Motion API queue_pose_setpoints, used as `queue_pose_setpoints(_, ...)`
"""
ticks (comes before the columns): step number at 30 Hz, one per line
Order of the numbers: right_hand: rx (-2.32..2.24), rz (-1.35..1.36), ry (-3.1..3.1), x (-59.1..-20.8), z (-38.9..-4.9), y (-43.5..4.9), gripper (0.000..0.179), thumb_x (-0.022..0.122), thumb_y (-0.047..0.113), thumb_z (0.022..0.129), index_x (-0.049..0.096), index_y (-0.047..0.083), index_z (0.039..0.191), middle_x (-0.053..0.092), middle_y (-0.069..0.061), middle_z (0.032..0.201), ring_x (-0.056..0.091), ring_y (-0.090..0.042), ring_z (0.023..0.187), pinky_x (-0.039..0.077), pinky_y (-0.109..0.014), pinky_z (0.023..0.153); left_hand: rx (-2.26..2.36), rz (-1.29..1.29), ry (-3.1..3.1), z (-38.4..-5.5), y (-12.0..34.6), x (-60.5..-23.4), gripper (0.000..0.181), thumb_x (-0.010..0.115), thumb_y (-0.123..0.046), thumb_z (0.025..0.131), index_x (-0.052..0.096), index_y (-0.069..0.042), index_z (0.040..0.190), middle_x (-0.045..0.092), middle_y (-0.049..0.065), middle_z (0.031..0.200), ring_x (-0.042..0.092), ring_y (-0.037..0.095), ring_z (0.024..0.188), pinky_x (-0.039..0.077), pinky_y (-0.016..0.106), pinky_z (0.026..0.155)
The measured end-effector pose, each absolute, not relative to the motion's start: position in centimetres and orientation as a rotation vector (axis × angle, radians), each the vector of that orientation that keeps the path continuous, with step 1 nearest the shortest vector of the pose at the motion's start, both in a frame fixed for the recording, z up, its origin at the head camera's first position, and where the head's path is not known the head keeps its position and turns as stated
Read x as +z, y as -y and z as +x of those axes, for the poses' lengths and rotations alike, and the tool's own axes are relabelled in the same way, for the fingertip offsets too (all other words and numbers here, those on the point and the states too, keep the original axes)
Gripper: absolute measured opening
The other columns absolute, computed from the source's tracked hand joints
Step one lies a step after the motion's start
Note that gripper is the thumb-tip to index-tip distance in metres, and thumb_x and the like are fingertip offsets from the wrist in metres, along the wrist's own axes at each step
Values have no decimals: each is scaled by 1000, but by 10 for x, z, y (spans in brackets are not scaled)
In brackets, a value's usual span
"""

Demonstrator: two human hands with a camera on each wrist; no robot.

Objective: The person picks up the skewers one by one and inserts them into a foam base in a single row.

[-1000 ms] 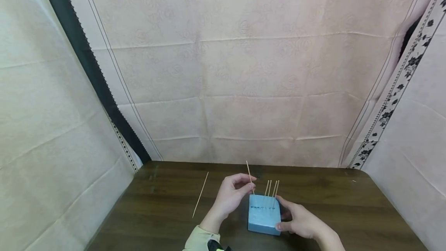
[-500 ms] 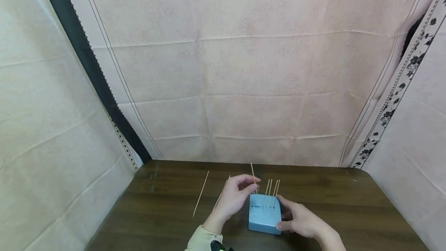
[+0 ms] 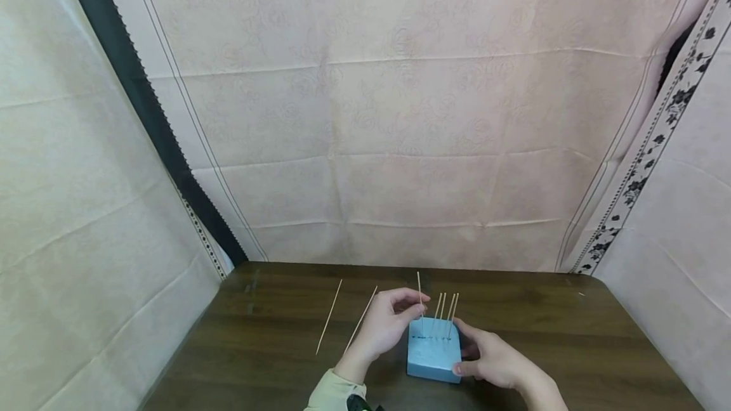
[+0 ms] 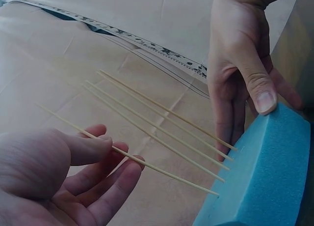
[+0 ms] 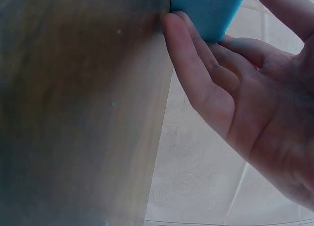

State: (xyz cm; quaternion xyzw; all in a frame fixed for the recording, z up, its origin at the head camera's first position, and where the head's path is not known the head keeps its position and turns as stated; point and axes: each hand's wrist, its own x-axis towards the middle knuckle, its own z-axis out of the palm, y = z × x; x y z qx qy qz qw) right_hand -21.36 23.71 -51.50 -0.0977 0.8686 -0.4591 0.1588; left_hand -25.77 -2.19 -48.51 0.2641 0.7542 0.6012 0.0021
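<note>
My left hand pinches a thin bamboo skewer between thumb and fingers. In the head view that skewer stands nearly upright, and its lower tip meets the top of a light blue foam block near the left end. Several other skewers stick up from the block to the right of it, roughly in a row. From the right side my right hand grips the block, thumb on the near edge and fingers behind. The right wrist view shows its fingers against a corner of the blue foam.
Two loose skewers lie on the dark wooden table to the left: one farther out, the other partly behind my left wrist. Pale cloth hangs behind the table and along both sides.
My left hand has shifted slightly right with the skewer, which has come more upright and sits a little lower. A loose skewer has come into view beside my left wrist. The right hand stays put.
</note>
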Motion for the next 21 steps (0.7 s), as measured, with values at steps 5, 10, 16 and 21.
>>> queue_pose_setpoints(5, -1316, -289, -2480, -514, -213, -237, 101, 92, 20, 85, 33, -11, 161, 63, -32, 135, 69, -41, 112, 62, -47, 70, 1873, 829, -2370, -257, 20, -487, 15, 71, -13, 104, 81, -15, 116, 79, 2, 105, 71, 8, 90, 57, 28, 83)
queue_pose_setpoints(10, -1310, -287, -2476, -514, -213, -237, 100, 92, 20, 85, 33, -11, 160, 64, -32, 134, 69, -41, 113, 62, -48, 71, 1853, 831, -2395, -256, 18, -487, 14, 73, -12, 103, 81, -15, 114, 80, 0, 105, 71, 7, 89, 57, 27, 81)
queue_pose_setpoints(16, -1310, -316, -2481, -514, -212, -238, 99, 91, 20, 86, 32, -12, 160, 64, -32, 133, 69, -41, 112, 62, -46, 69, 1822, 866, -2431, -255, 17, -488, 12, 75, -12, 101, 82, -15, 110, 80, 1, 107, 71, 5, 89, 57, 27, 82)
queue_pose_setpoints(21, -1312, -329, -2484, -514, -212, -238, 99, 91, 19, 86, 32, -12, 160, 65, -31, 132, 69, -41, 111, 61, -45, 68, 1779, 856, -2457, -256, 16, -488, 10, 75, -13, 101, 82, -15, 109, 80, -4, 103, 70, 3, 88, 57, 25, 82)
